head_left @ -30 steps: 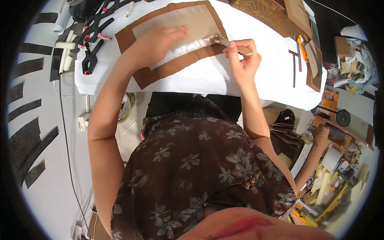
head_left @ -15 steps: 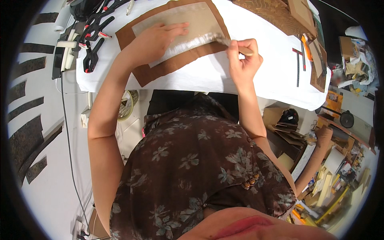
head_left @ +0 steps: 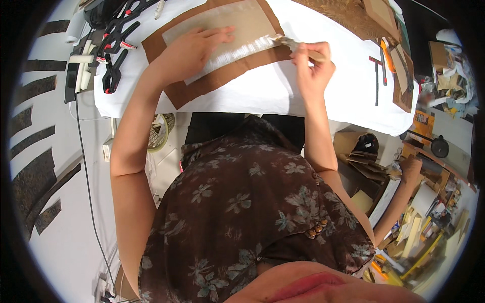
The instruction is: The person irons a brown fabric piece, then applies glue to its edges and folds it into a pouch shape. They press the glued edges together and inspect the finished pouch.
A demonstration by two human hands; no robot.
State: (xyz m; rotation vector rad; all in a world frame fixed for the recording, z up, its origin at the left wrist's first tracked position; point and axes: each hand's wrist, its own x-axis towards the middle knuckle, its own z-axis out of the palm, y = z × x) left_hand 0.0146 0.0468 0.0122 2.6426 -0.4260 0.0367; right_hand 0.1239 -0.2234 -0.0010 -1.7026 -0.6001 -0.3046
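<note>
The beige panel [head_left: 247, 25] lies on a brown sheet [head_left: 222, 86] near 12 o'clock in the view, with a glossy white band along its edge from 3 to 7 o'clock. The left hand [head_left: 194, 48] rests on the panel's 9 o'clock side, fingers extended, clasping nothing. At the panel's 3 o'clock corner is the tip of a brush [head_left: 287, 41], its handle pinched by the right hand [head_left: 314, 65]. Beneath spreads the white-covered worktop [head_left: 348, 83]. From the panel, black clamps [head_left: 114, 71] sit toward 9 o'clock, a patterned brown board [head_left: 336, 17] between 2 and 3.
</note>
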